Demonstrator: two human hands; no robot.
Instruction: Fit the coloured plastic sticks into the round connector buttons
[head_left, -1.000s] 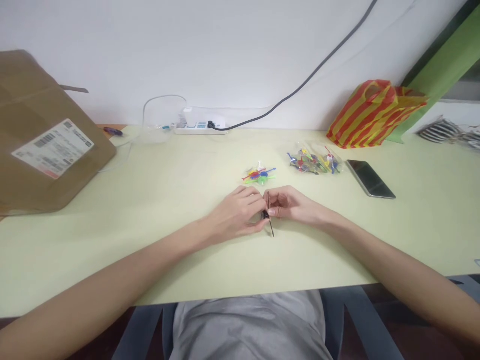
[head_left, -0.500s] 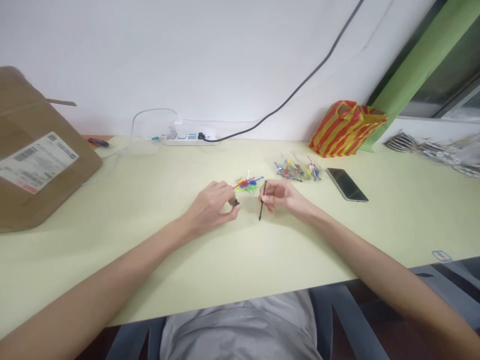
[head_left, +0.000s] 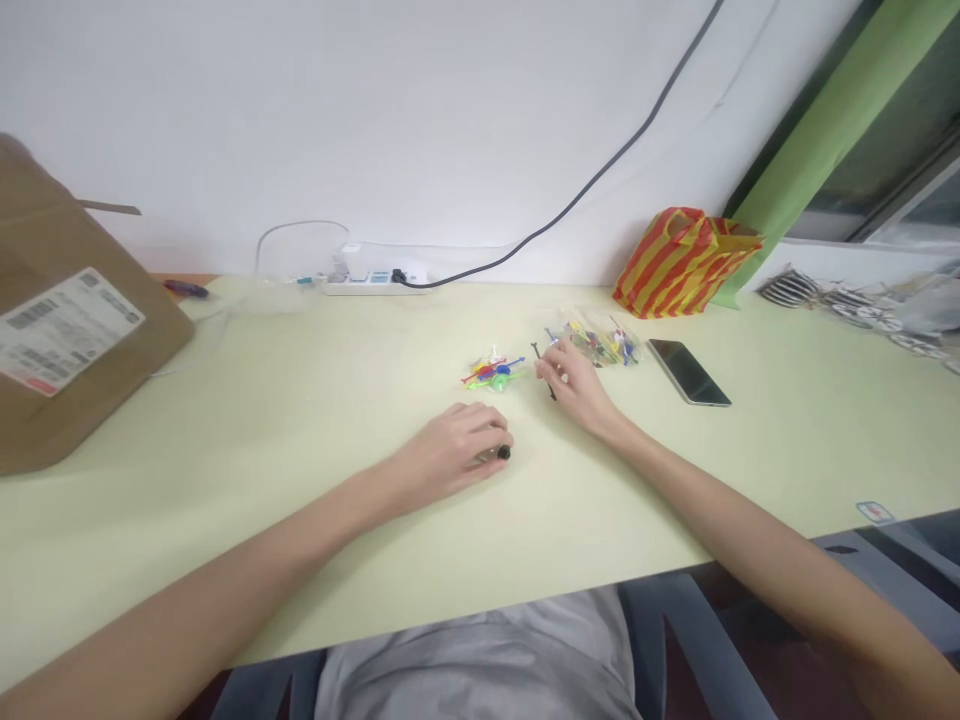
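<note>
My left hand (head_left: 463, 447) rests low over the pale table, its thumb and fingers closed on a small black plastic piece (head_left: 504, 453). Farther right, my right hand (head_left: 573, 382) pinches a thin black arrow-shaped plastic stick (head_left: 552, 392), which slants across the fingertips. Between and behind the hands lies a small pile of coloured plastic pieces (head_left: 495, 371) in red, blue, green, yellow and white. Just beyond my right hand are clear bags of similar coloured pieces (head_left: 619, 345), partly covered by the hand.
A phone (head_left: 688, 372) lies right of the bags, with a red-and-yellow striped bag (head_left: 686, 262) behind it. A cardboard box (head_left: 75, 320) stands at the left. Against the wall sits a power strip (head_left: 375, 286) with a dark cable (head_left: 555, 222). Striped discs (head_left: 791, 288) lie far right.
My left hand has moved right and toward me with the small black piece. My right hand has moved right and away from me, and the black stick now leans the other way.
</note>
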